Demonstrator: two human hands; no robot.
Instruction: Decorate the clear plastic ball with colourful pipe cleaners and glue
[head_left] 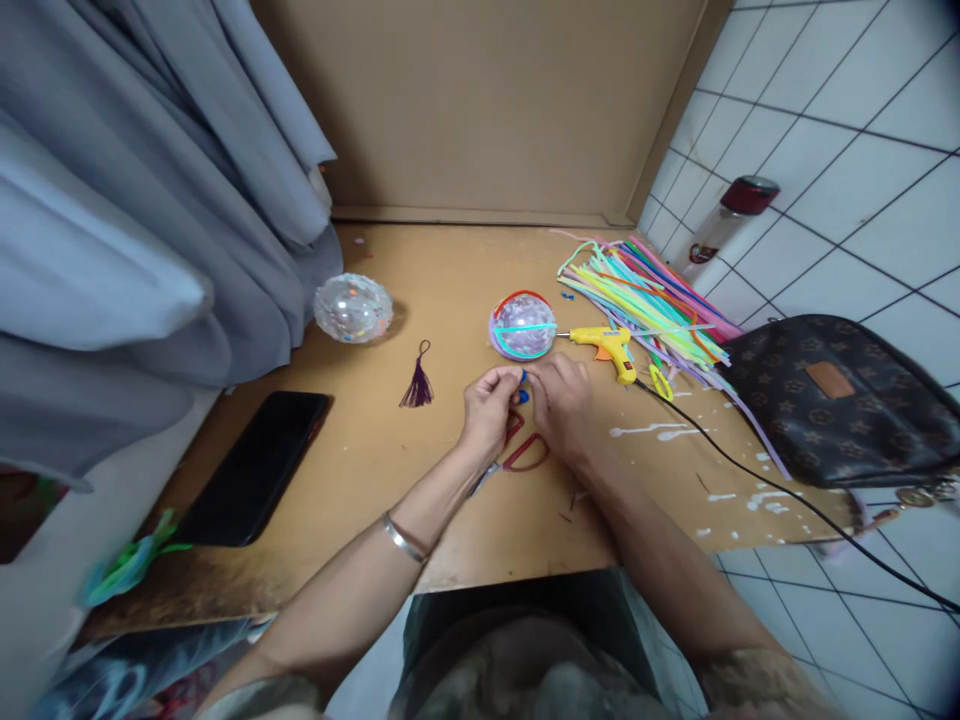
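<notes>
My left hand [491, 404] and my right hand [561, 402] meet near the middle of the table, fingers closed around a small blue piece [523, 397], which looks like curled pipe cleaner. Just beyond them sits a round clear ball [523, 326] with purple filling and red, teal and purple strips around it. Red-handled scissors [527, 453] lie beneath and between my hands. A yellow glue gun [609, 346] rests to the right of the ball, its nozzle towards it. On the left lie a dark purple tassel [418, 380] and a second clear ball [354, 308].
Colourful pipe cleaners [649, 300] are piled at the back right, beside a brown patterned bag [847, 400] and a bottle [731, 225]. A black phone [255, 468] lies at the left. The glue gun's cord [750, 471] crosses the right side. A grey curtain [150, 200] hangs at left.
</notes>
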